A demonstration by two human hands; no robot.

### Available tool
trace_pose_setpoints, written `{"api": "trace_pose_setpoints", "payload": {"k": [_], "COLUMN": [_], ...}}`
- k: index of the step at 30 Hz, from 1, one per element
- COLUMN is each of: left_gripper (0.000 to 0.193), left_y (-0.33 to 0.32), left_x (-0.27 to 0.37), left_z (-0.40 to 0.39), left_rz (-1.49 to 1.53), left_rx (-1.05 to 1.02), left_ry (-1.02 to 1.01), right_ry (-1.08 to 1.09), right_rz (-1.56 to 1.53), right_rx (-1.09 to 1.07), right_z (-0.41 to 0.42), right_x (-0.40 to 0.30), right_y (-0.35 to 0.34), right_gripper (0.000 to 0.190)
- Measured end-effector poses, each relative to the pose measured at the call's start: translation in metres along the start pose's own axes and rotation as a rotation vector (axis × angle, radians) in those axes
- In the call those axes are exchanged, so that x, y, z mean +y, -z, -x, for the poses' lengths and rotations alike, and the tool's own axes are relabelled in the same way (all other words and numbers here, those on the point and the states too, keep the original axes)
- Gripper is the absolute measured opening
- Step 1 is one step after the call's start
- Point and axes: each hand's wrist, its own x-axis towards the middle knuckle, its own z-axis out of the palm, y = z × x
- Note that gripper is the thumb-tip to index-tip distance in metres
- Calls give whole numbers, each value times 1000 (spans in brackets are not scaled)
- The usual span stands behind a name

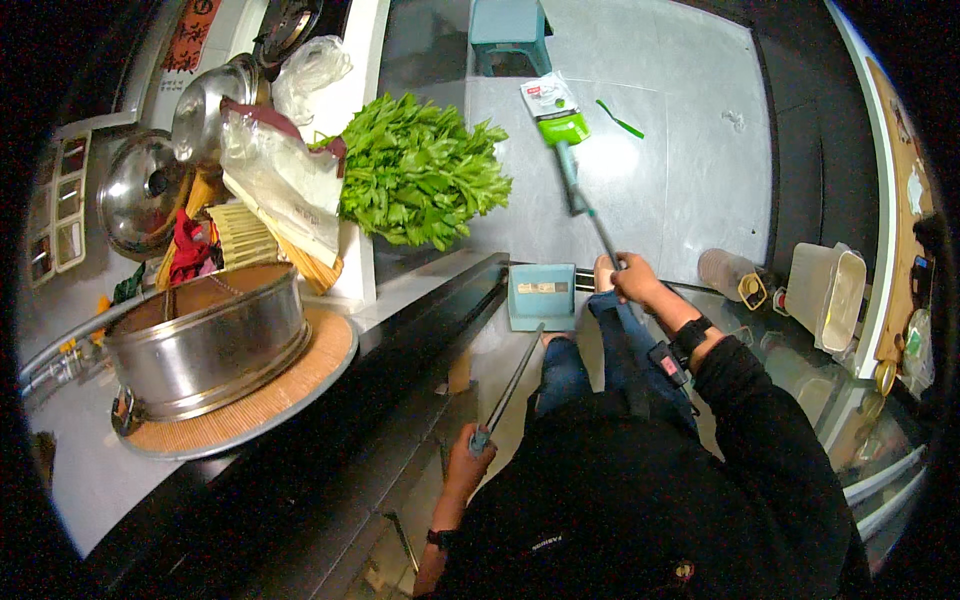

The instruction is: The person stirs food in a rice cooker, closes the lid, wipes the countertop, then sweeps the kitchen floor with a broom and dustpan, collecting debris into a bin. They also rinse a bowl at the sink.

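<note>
My left hand (469,454) is closed around the grip of a dustpan's long metal handle. The light-blue dustpan (541,311) rests on the floor before my feet, a pale label or scrap of paper (543,287) on its surface; I cannot tell which. In my right hand (637,281) is the shaft of a broom, which reaches forward over the grey tiles. Its blue-grey head (568,176) is blurred and meets the lower end of a green-and-white plastic packet (553,105) on the floor. A thin green strip (620,118) lies right of the packet.
A blue plastic stool (508,26) stands beyond the packet. Leafy green vegetables (424,169) overhang the counter at left. On that counter, a steel steamer ring (210,345) sits on a round slatted mat (330,352). Plastic containers (727,271) and a pale bin (829,296) line the right.
</note>
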Motion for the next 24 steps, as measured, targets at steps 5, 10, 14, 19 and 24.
{"api": "trace_pose_setpoints", "payload": {"k": [5, 10, 14, 19, 24], "left_gripper": [33, 33, 33, 29, 27], "left_y": [-12, -20, -24, -22, -21], "left_x": [29, 48, 72, 110, 141], "left_z": [-3, -2, -15, -38, -62], "left_rz": [104, 182, 304, 317, 282], "left_rx": [16, 56, 74, 111, 100], "left_ry": [3, 10, 37, 110, 58], "right_ry": [-8, -3, -8, -81, -25], "right_rz": [-80, -377, -638, -697, -584], "right_rx": [-185, -104, 48, 315, 446], "right_z": [-65, -116, -90, -45, -30], "right_x": [-48, -61, -26, 11, 4], "right_y": [-24, 36, 127, 203, 199], "right_gripper": [64, 6, 13, 14, 65]}}
